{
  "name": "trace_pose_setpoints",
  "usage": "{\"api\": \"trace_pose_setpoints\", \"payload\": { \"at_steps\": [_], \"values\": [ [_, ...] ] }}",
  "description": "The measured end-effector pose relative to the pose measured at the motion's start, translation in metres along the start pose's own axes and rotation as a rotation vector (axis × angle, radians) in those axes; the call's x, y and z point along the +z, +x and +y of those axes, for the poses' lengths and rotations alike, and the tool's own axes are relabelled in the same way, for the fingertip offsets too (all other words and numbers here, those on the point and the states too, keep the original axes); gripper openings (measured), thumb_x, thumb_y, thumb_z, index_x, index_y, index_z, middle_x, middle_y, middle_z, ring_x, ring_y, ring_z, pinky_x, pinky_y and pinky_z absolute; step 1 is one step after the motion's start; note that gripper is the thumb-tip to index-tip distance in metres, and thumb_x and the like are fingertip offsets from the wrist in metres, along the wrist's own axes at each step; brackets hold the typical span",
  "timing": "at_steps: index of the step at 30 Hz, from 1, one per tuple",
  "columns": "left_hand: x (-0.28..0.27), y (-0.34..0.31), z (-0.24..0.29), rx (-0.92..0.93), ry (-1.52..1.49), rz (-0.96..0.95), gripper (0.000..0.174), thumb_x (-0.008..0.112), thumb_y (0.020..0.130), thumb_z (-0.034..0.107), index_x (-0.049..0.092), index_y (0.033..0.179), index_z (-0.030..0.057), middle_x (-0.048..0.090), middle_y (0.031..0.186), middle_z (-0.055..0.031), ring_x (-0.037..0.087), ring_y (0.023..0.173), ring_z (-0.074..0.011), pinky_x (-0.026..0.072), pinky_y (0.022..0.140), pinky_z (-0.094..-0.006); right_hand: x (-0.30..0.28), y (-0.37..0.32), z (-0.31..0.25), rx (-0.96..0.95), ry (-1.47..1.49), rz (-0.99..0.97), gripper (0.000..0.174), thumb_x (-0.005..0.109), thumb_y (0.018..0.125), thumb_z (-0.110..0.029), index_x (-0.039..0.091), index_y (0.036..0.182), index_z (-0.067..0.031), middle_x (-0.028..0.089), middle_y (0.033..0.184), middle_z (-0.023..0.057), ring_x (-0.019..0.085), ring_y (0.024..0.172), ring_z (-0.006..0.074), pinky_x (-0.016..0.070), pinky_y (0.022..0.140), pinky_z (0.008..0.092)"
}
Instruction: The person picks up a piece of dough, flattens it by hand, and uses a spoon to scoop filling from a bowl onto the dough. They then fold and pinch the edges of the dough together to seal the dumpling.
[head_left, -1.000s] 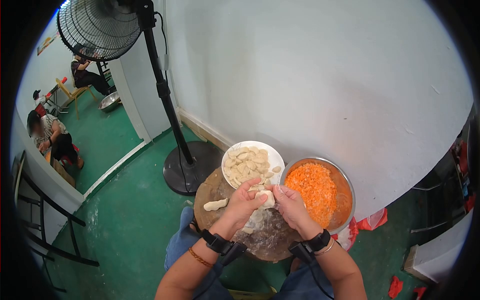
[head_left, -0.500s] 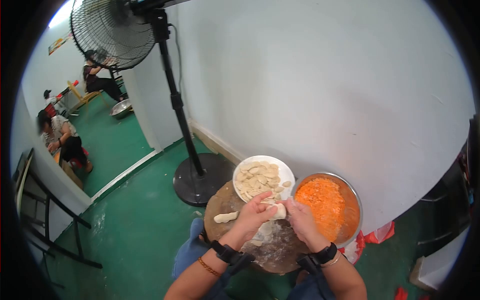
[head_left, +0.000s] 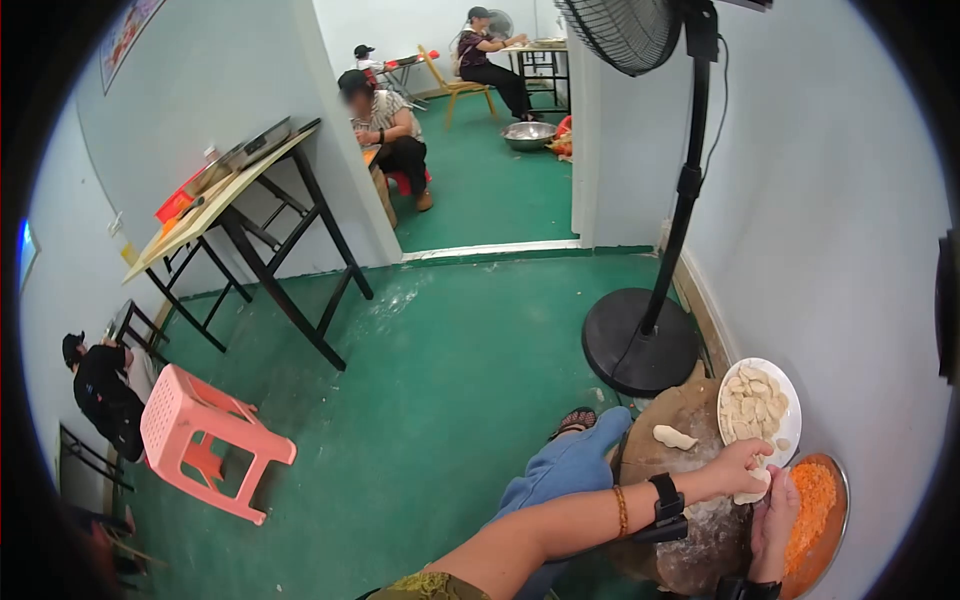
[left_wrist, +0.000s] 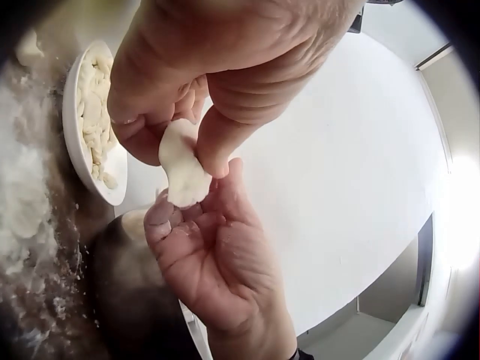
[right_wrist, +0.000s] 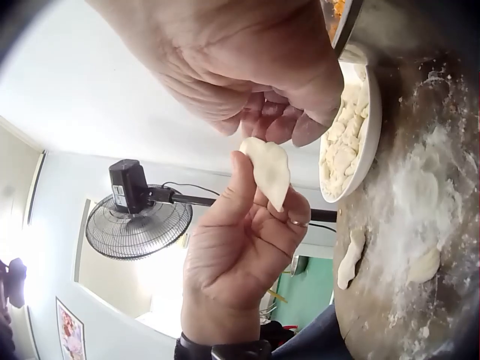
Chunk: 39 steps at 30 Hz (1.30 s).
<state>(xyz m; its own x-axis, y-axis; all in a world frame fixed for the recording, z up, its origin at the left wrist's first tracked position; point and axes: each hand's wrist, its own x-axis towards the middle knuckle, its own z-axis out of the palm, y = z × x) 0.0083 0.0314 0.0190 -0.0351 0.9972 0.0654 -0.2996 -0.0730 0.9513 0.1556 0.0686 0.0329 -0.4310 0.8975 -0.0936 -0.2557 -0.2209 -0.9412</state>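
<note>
Over a round wooden block [head_left: 660,470], a folded white dumpling [right_wrist: 268,171] with a wavy edge is held between both hands. My left hand [head_left: 742,468] pinches it between thumb and fingers. At its other end, the curled fingers of my right hand [left_wrist: 221,255] grip the edge. A white plate [head_left: 790,440] of dumplings stands just beyond the hands. On the right is a metal bowl [head_left: 845,500] of orange, finely chopped filling [head_left: 812,505]. A short roll of dough [head_left: 675,437] lies on the block, left of the hands. White flour [right_wrist: 420,187] and a flat dough piece [right_wrist: 425,265] are on the block.
A black standing fan [head_left: 640,340] stands beyond the block, by the wall. A pink stool [head_left: 215,425] and a table [head_left: 215,205] with pans are to the left. People sit beyond the doorway; another person [head_left: 105,390] is at far left.
The head view has swung left, so the hands and block now appear at lower right, and the stool and table have come into view. Both hands keep hold of the dumpling.
</note>
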Motion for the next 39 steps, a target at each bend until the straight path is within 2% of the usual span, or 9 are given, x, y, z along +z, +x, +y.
{"api": "trace_pose_setpoints", "payload": {
  "at_steps": [5, 11, 17, 19, 21, 26, 33, 36, 39],
  "values": [
    [0.003, 0.005, -0.003, 0.010, -0.002, 0.168, 0.047, 0.064, 0.076, 0.006, 0.046, 0.119, 0.0011, 0.052, 0.085, -0.0027, 0.048, 0.075, -0.0076, 0.0421, 0.064, -0.0223, 0.006, 0.001, 0.004, -0.028, -0.114, -0.043, 0.019, 0.051, 0.092, -0.018, 0.056, 0.101, -0.0017, 0.060, 0.096, 0.0055, 0.058, 0.087, 0.0115, 0.0478, 0.075, 0.0243],
    [0.009, -0.002, 0.014, 0.012, -0.005, 0.153, 0.050, 0.069, 0.073, 0.010, 0.047, 0.117, 0.0030, 0.052, 0.092, -0.0049, 0.048, 0.083, -0.0102, 0.0429, 0.070, -0.0238, -0.016, 0.010, 0.016, -0.154, -0.141, -0.028, 0.021, 0.052, 0.091, -0.017, 0.055, 0.101, 0.0004, 0.061, 0.096, 0.0069, 0.058, 0.087, 0.0113, 0.0477, 0.074, 0.0233],
    [0.011, 0.001, 0.005, 0.131, 0.064, 0.106, 0.060, 0.072, 0.065, 0.007, 0.046, 0.120, 0.0051, 0.052, 0.100, -0.0064, 0.047, 0.092, -0.0144, 0.0439, 0.077, -0.0278, 0.012, -0.006, -0.016, -0.006, -0.001, -0.055, 0.021, 0.051, 0.091, -0.017, 0.055, 0.103, -0.0002, 0.059, 0.098, 0.0069, 0.056, 0.088, 0.0124, 0.0456, 0.079, 0.0262],
    [0.010, -0.001, 0.009, 0.087, 0.103, 0.107, 0.062, 0.072, 0.064, 0.005, 0.046, 0.121, 0.0058, 0.052, 0.100, -0.0064, 0.048, 0.090, -0.0144, 0.0454, 0.075, -0.0279, -0.003, -0.004, -0.011, -0.046, -0.097, -0.070, 0.020, 0.051, 0.091, -0.016, 0.056, 0.104, -0.0005, 0.059, 0.099, 0.0070, 0.055, 0.090, 0.0130, 0.0443, 0.080, 0.0271],
    [0.009, -0.002, 0.012, 0.060, 0.148, 0.078, 0.066, 0.073, 0.064, 0.007, 0.044, 0.123, 0.0059, 0.054, 0.098, -0.0065, 0.052, 0.084, -0.0130, 0.0471, 0.069, -0.0260, 0.000, -0.008, -0.016, -0.024, -0.211, -0.040, 0.017, 0.055, 0.087, -0.011, 0.059, 0.097, 0.0006, 0.060, 0.089, 0.0034, 0.055, 0.081, 0.0097, 0.0436, 0.070, 0.0230],
    [0.007, -0.011, 0.028, -0.047, 0.065, -0.008, 0.068, 0.069, 0.068, -0.006, 0.039, 0.128, 0.0037, 0.060, 0.074, -0.0030, 0.055, 0.070, -0.0072, 0.0461, 0.061, -0.0208, -0.003, -0.007, -0.008, -0.028, -0.207, 0.009, 0.013, 0.060, 0.084, -0.011, 0.063, 0.088, 0.0011, 0.061, 0.080, 0.0012, 0.054, 0.072, 0.0070, 0.0424, 0.066, 0.0208],
    [0.013, -0.014, 0.047, -0.170, -0.009, 0.000, 0.069, 0.070, 0.069, -0.006, 0.037, 0.129, 0.0006, 0.061, 0.075, -0.0032, 0.058, 0.069, -0.0087, 0.0461, 0.063, -0.0207, 0.003, -0.014, -0.022, 0.148, 0.113, -0.044, 0.017, 0.056, 0.088, -0.014, 0.061, 0.095, 0.0005, 0.063, 0.087, 0.0037, 0.056, 0.077, 0.0077, 0.0441, 0.070, 0.0222],
    [0.012, -0.013, 0.045, -0.162, 0.068, -0.020, 0.069, 0.071, 0.068, -0.006, 0.038, 0.128, -0.0006, 0.061, 0.075, -0.0030, 0.057, 0.068, -0.0081, 0.0464, 0.063, -0.0204, -0.002, -0.016, -0.018, -0.026, -0.197, -0.073, 0.016, 0.058, 0.087, -0.014, 0.063, 0.092, -0.0001, 0.063, 0.084, 0.0024, 0.055, 0.074, 0.0058, 0.0431, 0.068, 0.0209],
    [0.015, -0.013, 0.043, -0.167, 0.075, -0.034, 0.068, 0.071, 0.067, -0.007, 0.038, 0.127, -0.0020, 0.060, 0.076, -0.0028, 0.057, 0.068, -0.0074, 0.0469, 0.064, -0.0199, -0.002, -0.015, -0.017, -0.006, -0.162, -0.055, 0.017, 0.059, 0.087, -0.015, 0.064, 0.090, 0.0005, 0.063, 0.081, 0.0012, 0.054, 0.073, 0.0048, 0.0422, 0.067, 0.0200]
  ]
}}
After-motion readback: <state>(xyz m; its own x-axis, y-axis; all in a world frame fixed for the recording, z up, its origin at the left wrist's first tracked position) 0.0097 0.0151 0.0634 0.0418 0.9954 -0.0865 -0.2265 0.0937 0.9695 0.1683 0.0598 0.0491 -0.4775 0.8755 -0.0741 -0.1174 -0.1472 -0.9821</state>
